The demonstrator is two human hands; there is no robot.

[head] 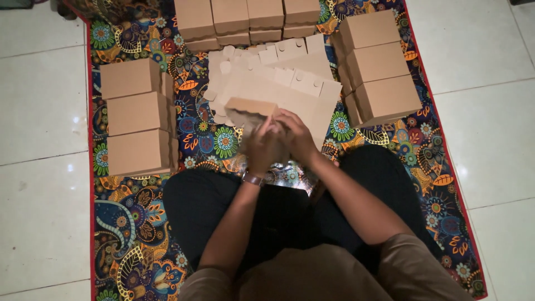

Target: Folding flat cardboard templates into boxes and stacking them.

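Note:
I sit cross-legged on a patterned mat. Both hands meet in front of my knees on a partly folded brown cardboard box point(249, 110). My left hand point(262, 147), with a watch on its wrist, grips the box from below and left. Fingers of my right hand point(295, 136) press on the right side of the box. Just beyond lies a fanned pile of flat die-cut cardboard blanks point(278, 78).
Folded brown boxes stand in stacks: three at the left point(134, 122), three at the right point(379, 69), several in a row at the top point(248, 19). The colourful floral mat point(134, 245) has a red border; white floor tiles point(39, 106) lie on both sides.

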